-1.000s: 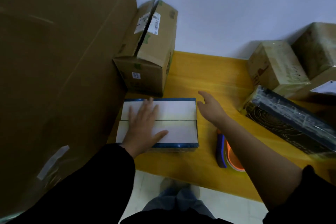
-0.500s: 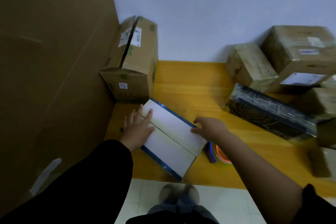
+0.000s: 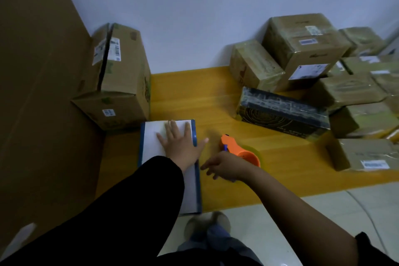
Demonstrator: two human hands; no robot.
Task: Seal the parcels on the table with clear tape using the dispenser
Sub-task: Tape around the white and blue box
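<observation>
A flat white parcel with blue edges [image 3: 151, 138] lies lengthwise at the left of the yellow table [image 3: 216, 97], its near end reaching over the table's front edge. My left hand [image 3: 181, 144] presses flat on the parcel's top with fingers spread. An orange tape dispenser [image 3: 237, 151] with a roll of clear tape lies just right of the parcel. My right hand [image 3: 228, 167] is at the dispenser's near side with fingers loosely extended to the left. It covers the dispenser's near part, and no grip on it shows.
A tall brown carton [image 3: 121, 75] stands behind the white parcel, beside a big cardboard sheet [image 3: 38, 93] on the left. A black box [image 3: 280, 112] and several taped brown parcels [image 3: 302, 49] crowd the right side. One more parcel [image 3: 367, 153] sits near the front right edge.
The white parcel has been turned from crosswise to lengthwise. My right hand left its edge and moved to the dispenser, and my left hand stayed on top.
</observation>
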